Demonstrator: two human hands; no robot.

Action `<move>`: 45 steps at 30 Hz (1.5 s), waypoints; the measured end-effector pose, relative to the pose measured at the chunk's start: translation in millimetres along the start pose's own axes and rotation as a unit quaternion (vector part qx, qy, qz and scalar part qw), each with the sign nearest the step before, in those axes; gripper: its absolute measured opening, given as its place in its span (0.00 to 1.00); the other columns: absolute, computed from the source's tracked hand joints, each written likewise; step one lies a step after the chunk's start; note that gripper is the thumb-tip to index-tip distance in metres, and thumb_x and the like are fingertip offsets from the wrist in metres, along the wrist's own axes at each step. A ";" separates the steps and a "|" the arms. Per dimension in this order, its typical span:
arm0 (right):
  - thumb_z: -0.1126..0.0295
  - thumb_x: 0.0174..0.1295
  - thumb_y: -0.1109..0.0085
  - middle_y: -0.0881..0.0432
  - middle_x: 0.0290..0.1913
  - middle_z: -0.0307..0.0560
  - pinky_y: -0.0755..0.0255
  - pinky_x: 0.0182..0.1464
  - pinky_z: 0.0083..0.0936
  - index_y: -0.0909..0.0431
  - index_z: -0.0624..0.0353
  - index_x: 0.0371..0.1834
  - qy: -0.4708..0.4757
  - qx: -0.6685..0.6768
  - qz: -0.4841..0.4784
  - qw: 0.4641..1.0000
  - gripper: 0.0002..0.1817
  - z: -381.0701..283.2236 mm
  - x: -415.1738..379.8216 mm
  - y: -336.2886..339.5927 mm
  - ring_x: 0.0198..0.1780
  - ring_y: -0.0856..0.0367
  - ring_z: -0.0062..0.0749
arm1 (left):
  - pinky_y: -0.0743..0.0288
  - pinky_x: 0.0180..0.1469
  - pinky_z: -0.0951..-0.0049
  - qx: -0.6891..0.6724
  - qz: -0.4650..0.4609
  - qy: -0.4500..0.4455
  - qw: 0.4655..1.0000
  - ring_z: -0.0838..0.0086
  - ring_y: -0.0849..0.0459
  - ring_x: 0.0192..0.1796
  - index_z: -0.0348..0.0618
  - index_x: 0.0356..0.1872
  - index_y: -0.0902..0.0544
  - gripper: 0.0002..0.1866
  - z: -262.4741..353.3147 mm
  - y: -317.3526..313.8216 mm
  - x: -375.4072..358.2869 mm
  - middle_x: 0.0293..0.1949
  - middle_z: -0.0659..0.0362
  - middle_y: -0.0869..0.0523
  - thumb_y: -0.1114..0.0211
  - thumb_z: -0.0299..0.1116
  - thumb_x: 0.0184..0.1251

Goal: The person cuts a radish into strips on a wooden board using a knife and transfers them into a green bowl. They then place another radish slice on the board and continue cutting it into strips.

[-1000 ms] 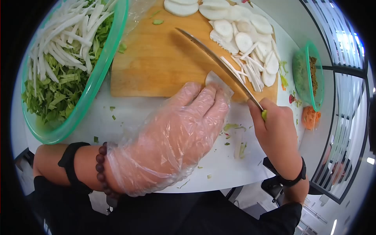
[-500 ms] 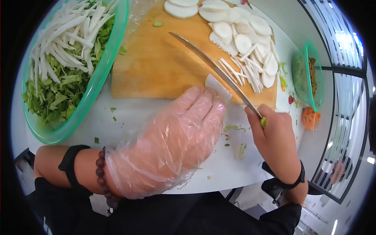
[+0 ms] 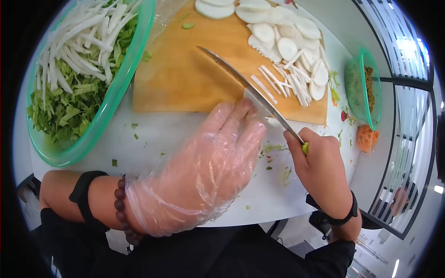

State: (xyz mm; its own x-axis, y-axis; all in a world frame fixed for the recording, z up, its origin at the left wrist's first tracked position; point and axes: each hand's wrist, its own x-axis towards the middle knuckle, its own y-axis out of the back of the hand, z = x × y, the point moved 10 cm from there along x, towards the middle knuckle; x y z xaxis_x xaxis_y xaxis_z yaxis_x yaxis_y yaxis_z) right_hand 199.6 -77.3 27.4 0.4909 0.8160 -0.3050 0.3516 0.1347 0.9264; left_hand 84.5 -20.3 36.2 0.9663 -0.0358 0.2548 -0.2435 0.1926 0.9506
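Note:
My left hand (image 3: 208, 167), in a clear plastic glove, holds a white radish slice (image 3: 257, 104) down with its fingertips at the near edge of the wooden cutting board (image 3: 181, 78). In my right hand (image 3: 320, 169) is the handle of a kitchen knife (image 3: 241, 79). Its long blade slants up and left across the board, right beside the slice and the gloved fingertips. Thin cut radish strips (image 3: 264, 88) lie just past the blade. Beyond them, round radish slices (image 3: 287, 47) overlap in a pile.
A large green bowl (image 3: 121, 88) at left holds white shreds over chopped greens. Far right stand a smaller green container (image 3: 357, 85) with brown contents and a bag of something orange (image 3: 366, 138). Vegetable scraps (image 3: 273, 149) dot the white table (image 3: 259, 197).
The knife has shifted slightly left and lower over the slice. Another strip now lies separate on the blade's far side. My left fingers have drawn back a little.

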 end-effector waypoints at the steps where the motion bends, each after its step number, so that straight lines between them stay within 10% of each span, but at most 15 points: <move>1: 0.66 0.69 0.35 0.23 0.16 0.59 0.27 0.29 0.45 0.21 0.67 0.28 0.001 -0.006 0.005 1.000 0.15 0.5 -1.2 -1.5 0.22 0.21 0.57 | 0.25 0.64 0.56 -0.009 0.015 0.002 1.000 0.52 0.18 0.62 0.22 0.51 0.17 0.24 -0.5 0.9 -0.5 0.51 0.43 0.18 0.36 0.27 0.52; 45: 0.64 0.71 0.37 0.28 0.15 0.64 0.30 0.25 0.45 0.26 0.67 0.19 0.006 0.046 0.024 0.999 0.23 -10.5 -4.7 3.1 0.19 0.26 0.61 | 0.28 0.65 0.56 0.009 0.017 0.021 1.000 0.55 0.19 0.65 0.25 0.56 0.19 0.24 1.6 0.2 -5.7 0.51 0.45 0.17 0.37 0.27 0.57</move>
State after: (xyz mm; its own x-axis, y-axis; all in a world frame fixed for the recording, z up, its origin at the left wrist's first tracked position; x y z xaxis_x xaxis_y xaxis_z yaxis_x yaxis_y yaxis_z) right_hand 190.1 -74.8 34.0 0.4995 0.8272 -0.2574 0.3997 0.0435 0.9156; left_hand 78.8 -21.6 35.2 0.9601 0.0111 0.2793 -0.2769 0.1745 0.9449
